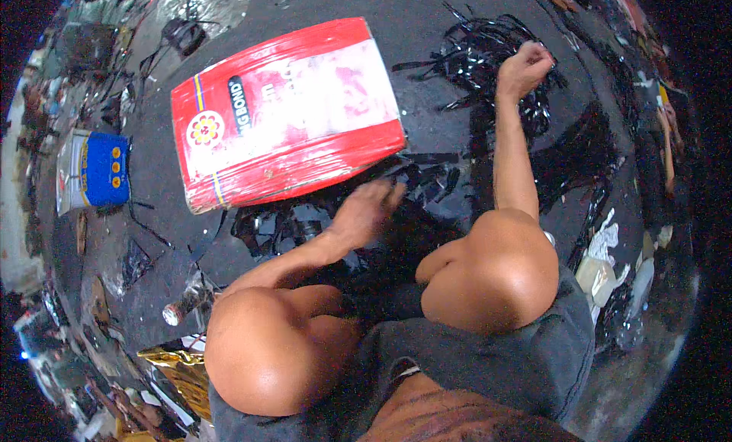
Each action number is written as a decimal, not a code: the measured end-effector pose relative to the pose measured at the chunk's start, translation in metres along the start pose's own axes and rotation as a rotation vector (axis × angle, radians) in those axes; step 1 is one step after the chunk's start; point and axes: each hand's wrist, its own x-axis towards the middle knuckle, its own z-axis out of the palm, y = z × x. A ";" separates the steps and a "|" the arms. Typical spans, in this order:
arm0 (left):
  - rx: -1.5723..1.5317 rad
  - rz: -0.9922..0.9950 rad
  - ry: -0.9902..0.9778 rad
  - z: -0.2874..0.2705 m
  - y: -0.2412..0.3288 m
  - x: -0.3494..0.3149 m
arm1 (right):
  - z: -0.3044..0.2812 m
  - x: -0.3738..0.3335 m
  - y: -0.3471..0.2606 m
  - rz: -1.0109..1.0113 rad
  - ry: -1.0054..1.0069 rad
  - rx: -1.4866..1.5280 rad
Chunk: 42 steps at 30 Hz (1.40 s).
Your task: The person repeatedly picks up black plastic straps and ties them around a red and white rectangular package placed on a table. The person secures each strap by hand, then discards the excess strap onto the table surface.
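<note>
My left hand (367, 213) is just below the lower right edge of a red and white printed sack or sheet (320, 106), its fingers loosely stretched and a little blurred. Dark shiny strips (282, 232) lie around and under that hand. Farther off on the right, my right hand (524, 70) is curled closed over a tangled heap of black plastic strips (469, 53). Whatever its fingers may hold is hidden. The red and white piece has a glossy surface and lies flat, tilted slightly.
A blue and silver printed box or pack (103, 170) stands at the left. A cylindrical item with a silvery end (174, 314) lies by my left knee, near gold foil (183, 373). White crumpled plastic (598, 274) and scraps are at the right. My knees frame the near side.
</note>
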 end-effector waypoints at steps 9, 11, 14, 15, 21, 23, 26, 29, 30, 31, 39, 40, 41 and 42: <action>-0.555 -0.046 -0.019 -0.089 0.014 0.029 | -0.106 -0.022 -0.178 0.215 -1.632 0.510; -0.436 -0.074 0.143 -0.141 0.025 0.040 | -0.114 -0.051 -0.197 0.007 -1.737 0.696; -0.176 -0.110 0.312 -0.196 0.028 0.043 | -0.106 -0.061 -0.211 -0.149 -1.665 0.666; -0.130 -0.126 0.351 -0.201 0.028 0.044 | -0.105 -0.059 -0.210 -0.131 -1.654 0.608; -0.463 -0.126 0.339 -0.165 0.030 0.037 | -0.104 -0.092 -0.173 -0.561 -1.771 0.351; -0.462 -0.016 0.264 -0.125 0.026 0.026 | -0.121 -0.106 -0.175 -0.805 -1.648 0.153; -0.408 -0.016 0.195 -0.077 0.025 0.009 | -0.132 -0.118 -0.152 -0.856 -1.750 0.058; -0.136 -0.019 0.144 -0.048 0.022 -0.009 | -0.146 -0.135 -0.129 -0.813 -1.895 -0.057; -0.008 -0.067 0.159 -0.045 0.017 -0.021 | -0.143 -0.156 -0.118 -0.811 -1.786 0.012; -0.075 -0.204 -0.012 -0.032 0.013 -0.035 | -0.148 -0.165 -0.108 -0.793 -1.682 0.010; -0.696 -0.143 -0.429 -0.075 -0.008 -0.019 | -0.155 -0.161 -0.080 -0.481 -2.202 0.038; -0.688 -0.210 -0.340 -0.101 -0.001 -0.012 | -0.147 -0.144 -0.100 -0.517 -2.161 0.100; -0.546 -0.091 -0.159 -0.111 -0.001 -0.008 | -0.140 -0.124 -0.119 -0.546 -2.112 0.141; -0.663 -0.096 -0.081 -0.126 0.006 0.004 | -0.137 -0.101 -0.142 -0.575 -1.954 0.136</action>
